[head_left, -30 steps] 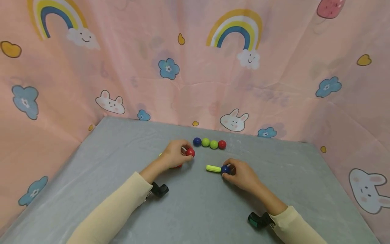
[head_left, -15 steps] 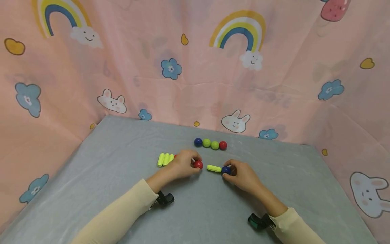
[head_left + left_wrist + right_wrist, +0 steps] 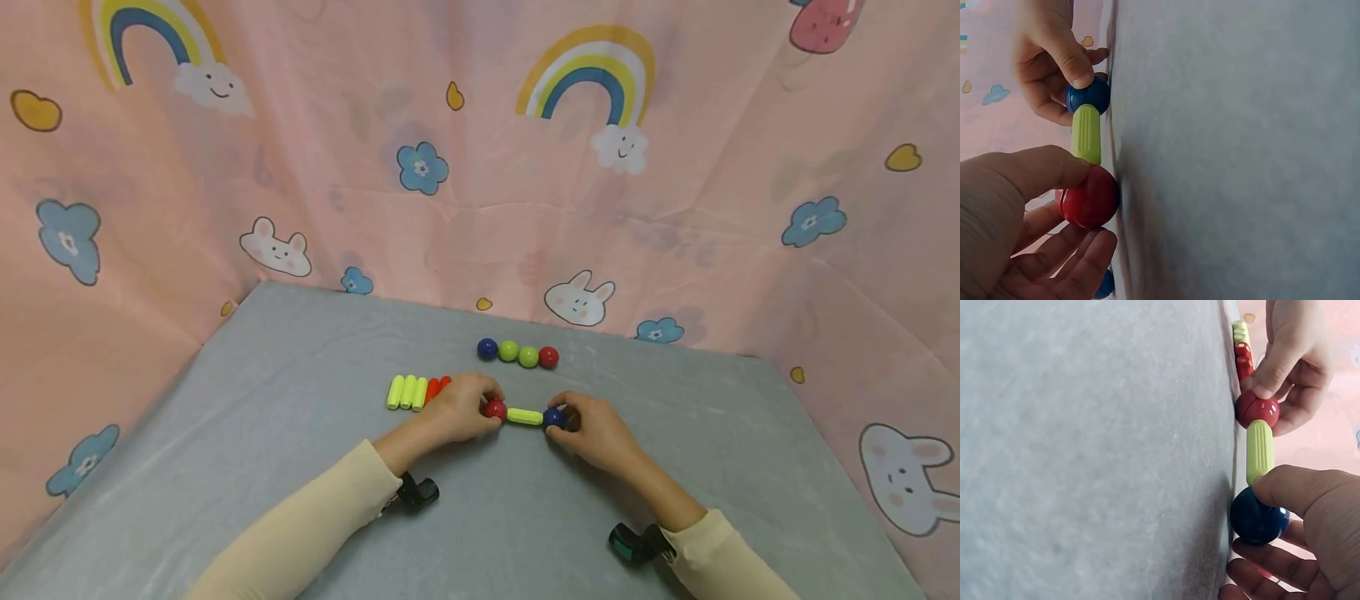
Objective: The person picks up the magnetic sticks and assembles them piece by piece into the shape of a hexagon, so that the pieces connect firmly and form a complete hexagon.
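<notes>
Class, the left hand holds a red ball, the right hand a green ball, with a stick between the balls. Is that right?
No: the right hand holds a blue ball, not green, as the head view shows. The left hand holds a red ball, with a stick between the balls.

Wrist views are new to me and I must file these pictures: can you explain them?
There is no machine, only a person's two bare hands. The wide picture comes from a head camera looking forward and down; the close-ups come from a camera on each wrist, where the grey surface looks turned on its side. The left hand holds a red ball, the right hand a blue ball, and a yellow-green stick bridges the two. Farther back lie four balls in a row; to the left, three yellow-green sticks and some red sticks, partly hidden by the left hand.
</notes>
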A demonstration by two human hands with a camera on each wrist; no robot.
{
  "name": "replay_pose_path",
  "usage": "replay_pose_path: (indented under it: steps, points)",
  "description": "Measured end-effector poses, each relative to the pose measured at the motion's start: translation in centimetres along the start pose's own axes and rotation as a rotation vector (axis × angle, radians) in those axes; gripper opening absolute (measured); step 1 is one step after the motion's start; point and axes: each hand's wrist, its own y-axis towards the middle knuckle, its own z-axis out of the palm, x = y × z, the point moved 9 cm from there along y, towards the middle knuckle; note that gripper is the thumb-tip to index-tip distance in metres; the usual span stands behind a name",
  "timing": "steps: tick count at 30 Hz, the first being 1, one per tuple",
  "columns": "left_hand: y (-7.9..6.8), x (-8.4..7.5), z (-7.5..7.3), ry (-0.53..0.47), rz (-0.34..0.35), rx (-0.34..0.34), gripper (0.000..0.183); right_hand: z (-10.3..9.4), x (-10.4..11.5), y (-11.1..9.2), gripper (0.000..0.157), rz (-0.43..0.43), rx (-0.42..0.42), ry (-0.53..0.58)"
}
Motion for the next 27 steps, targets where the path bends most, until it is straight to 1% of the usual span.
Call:
replay_pose_path:
  steps: [2,6,11,14,20,21,24,27]
  points:
    - [0.1,0.1,0.1,0.0,-0.006,-0.001,0.026,0.0,0.1,0.0,0.032,-0.006,0.002,-0.006]
    - [0.2,0.1,0.2,0.0,-0.014,0.001,0.026,0.1,0.4,0.0,0.031,-0.046,0.003,-0.022]
    - [0.3,-0.2,0.2,-0.006,-0.012,0.001,0.026,0.1,1.0,0.2,0.03,-0.11,-0.013,-0.07]
    - [0.4,-0.4,0.4,-0.029,-0.002,0.001,0.027,0.3,1.6,0.4,0.026,-0.161,-0.027,-0.087]
    - [0.7,-0.8,1.0,-0.068,0.019,0.013,0.028,0.9,3.1,1.1,0.017,-0.235,-0.022,-0.056]
    - [0.7,-0.8,1.0,-0.074,0.02,0.013,0.028,1.0,3.2,1.1,0.016,-0.235,-0.018,-0.046]
    - [0.4,-0.7,0.7,-0.085,0.004,0.01,0.029,1.2,3.6,1.3,0.014,-0.246,-0.019,-0.031]
    - [-0.1,-0.5,-0.2,-0.074,-0.022,-0.006,0.031,1.2,3.5,1.3,0.013,-0.232,-0.024,-0.015]
